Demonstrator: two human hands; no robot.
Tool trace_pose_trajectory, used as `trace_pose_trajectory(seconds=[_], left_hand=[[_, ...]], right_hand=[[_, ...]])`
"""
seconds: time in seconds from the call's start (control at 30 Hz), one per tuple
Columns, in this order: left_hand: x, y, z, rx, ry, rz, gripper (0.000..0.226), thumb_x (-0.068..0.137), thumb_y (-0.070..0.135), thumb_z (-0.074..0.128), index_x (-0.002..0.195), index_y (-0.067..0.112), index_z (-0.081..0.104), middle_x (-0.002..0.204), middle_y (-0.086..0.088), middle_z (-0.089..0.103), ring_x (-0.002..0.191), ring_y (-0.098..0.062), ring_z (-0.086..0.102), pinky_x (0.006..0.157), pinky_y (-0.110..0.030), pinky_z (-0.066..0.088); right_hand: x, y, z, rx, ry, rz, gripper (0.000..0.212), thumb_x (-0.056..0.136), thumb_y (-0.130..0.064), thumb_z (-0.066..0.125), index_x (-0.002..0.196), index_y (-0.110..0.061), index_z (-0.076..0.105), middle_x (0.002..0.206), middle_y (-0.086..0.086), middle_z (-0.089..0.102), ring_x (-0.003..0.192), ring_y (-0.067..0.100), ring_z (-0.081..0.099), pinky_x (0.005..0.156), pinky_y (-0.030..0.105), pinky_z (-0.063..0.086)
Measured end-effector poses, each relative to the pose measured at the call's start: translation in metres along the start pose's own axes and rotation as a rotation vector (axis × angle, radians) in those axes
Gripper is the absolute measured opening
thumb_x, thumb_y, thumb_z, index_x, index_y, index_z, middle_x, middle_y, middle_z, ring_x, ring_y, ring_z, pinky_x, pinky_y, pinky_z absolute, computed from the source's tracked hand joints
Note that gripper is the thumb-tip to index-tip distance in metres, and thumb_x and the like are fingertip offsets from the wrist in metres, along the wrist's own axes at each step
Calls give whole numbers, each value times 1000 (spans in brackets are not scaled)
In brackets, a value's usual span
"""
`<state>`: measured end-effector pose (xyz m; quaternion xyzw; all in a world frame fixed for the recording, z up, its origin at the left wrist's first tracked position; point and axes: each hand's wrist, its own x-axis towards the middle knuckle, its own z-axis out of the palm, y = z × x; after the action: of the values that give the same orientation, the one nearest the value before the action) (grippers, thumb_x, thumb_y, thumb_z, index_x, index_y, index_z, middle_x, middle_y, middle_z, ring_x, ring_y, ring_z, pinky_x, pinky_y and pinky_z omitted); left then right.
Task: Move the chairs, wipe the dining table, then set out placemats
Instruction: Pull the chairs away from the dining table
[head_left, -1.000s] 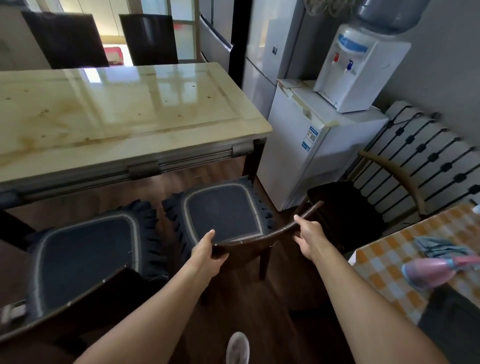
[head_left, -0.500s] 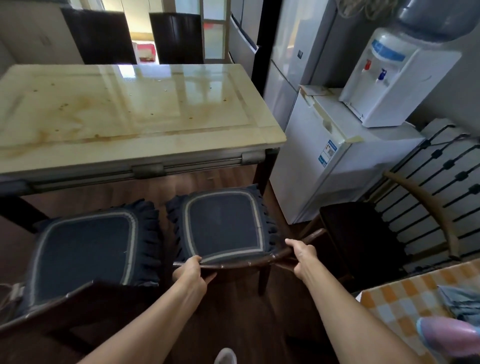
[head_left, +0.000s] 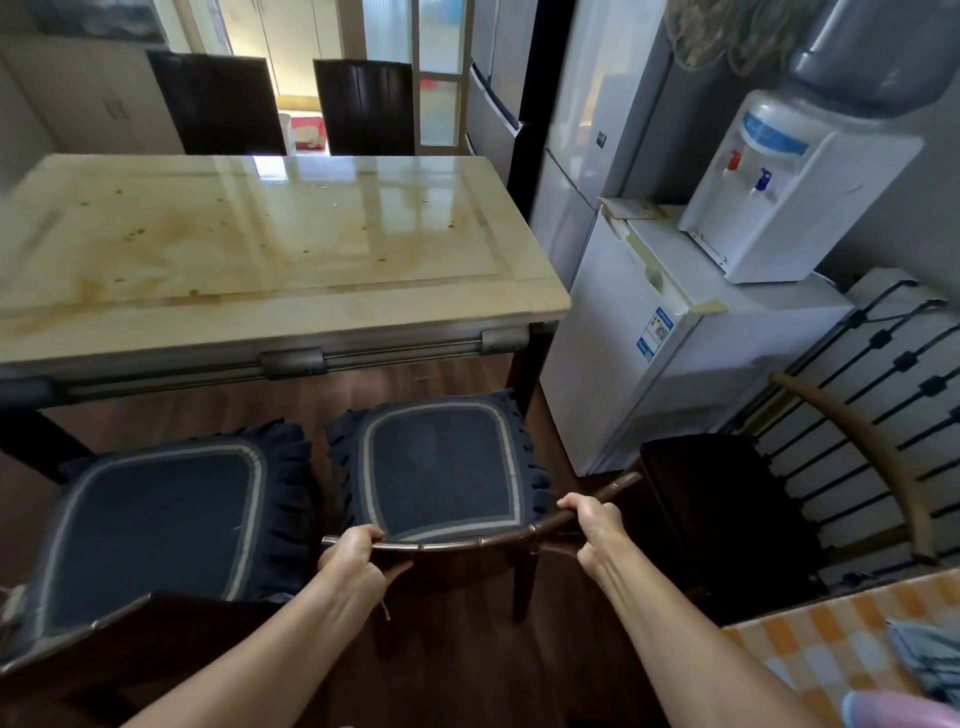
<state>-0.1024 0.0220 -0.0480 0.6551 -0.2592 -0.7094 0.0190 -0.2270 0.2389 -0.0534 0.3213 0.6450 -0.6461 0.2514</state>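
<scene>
A dark wooden chair with a navy cushion (head_left: 439, 462) stands at the near right end of the dining table (head_left: 291, 312), whose pale marble top is stained. My left hand (head_left: 353, 558) grips the left part of the chair's curved top rail (head_left: 467, 543). My right hand (head_left: 595, 525) grips the rail's right part. A second chair with a matching navy cushion (head_left: 156, 519) stands just to the left. Two dark chair backs (head_left: 218, 101) rise beyond the table's far edge.
A white mini fridge (head_left: 670, 332) carrying a water dispenser (head_left: 784, 182) stands right of the table, with a tall fridge (head_left: 571, 156) behind it. A dark armchair (head_left: 727, 514) is close on the right. An orange checked cloth (head_left: 841, 644) covers a surface at bottom right.
The view has swung left and up. Both hands keep hold of the top rail, and the chair now sits squarer to the table with its cushion showing fully.
</scene>
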Motion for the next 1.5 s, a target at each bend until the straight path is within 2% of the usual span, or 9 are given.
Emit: trace_pose_trajectory(seconds=[0.2,0.33,0.4,0.53,0.73,0.93,1.07,1.37,1.5], left_hand=[[7,26,23,-46,-12,-27,20,84,-9,54,72,3,42,124,-24,53,118,-41,50,84,-57,50],[22,49,37,-51,-13,-71,22,85,-7,54,69,2,42,79,-17,47,119,-39,50,83,-54,49],[29,59,47,-46,-22,-64,21,84,-7,53,69,2,42,74,-16,43,120,-38,50,82,-54,48],[37,88,66,-72,-42,-31,20,84,-8,53,70,1,41,79,-18,46,118,-41,50,79,-54,49],[55,136,94,-53,-24,-8,19,82,-10,53,72,2,42,129,-25,50,117,-43,49,81,-56,50],[77,184,127,-59,10,-34,12,83,-7,56,80,2,49,129,-25,48,117,-42,49,82,-54,52],[99,204,142,-60,14,-30,20,82,-6,56,98,5,52,129,-23,51,115,-40,50,77,-51,52],[136,254,182,-76,-10,-3,25,80,-8,56,101,5,51,121,-24,51,114,-44,50,75,-53,52],[145,265,200,-70,-23,15,20,80,-9,54,96,4,50,110,-22,49,115,-44,49,71,-53,51]], right_hand=[[8,-26,22,-14,1,-50,17,79,3,58,83,-4,43,88,20,51,75,35,56,54,50,54],[13,-43,43,-1,-11,-42,20,81,3,56,79,-8,40,85,17,50,69,30,55,48,43,53],[20,-52,52,3,-5,-38,21,81,3,56,78,-8,39,80,16,49,66,29,54,48,43,52],[42,-71,76,13,-5,-60,21,80,4,56,77,-8,39,79,17,49,68,32,55,54,49,54],[71,-104,120,9,-7,-71,18,82,4,55,78,-6,40,87,20,49,73,34,56,58,57,53],[102,-134,161,-10,-12,-76,14,82,2,56,82,-4,43,95,23,51,73,34,58,50,50,54],[123,-145,181,2,-21,-64,15,83,2,56,82,-5,43,97,24,51,83,38,59,60,58,54],[171,-180,226,1,-39,-75,16,80,3,56,86,-4,44,94,24,52,84,41,59,59,61,54],[185,-197,237,0,-42,-75,17,81,4,56,87,-4,42,80,19,50,71,36,57,51,59,53]])
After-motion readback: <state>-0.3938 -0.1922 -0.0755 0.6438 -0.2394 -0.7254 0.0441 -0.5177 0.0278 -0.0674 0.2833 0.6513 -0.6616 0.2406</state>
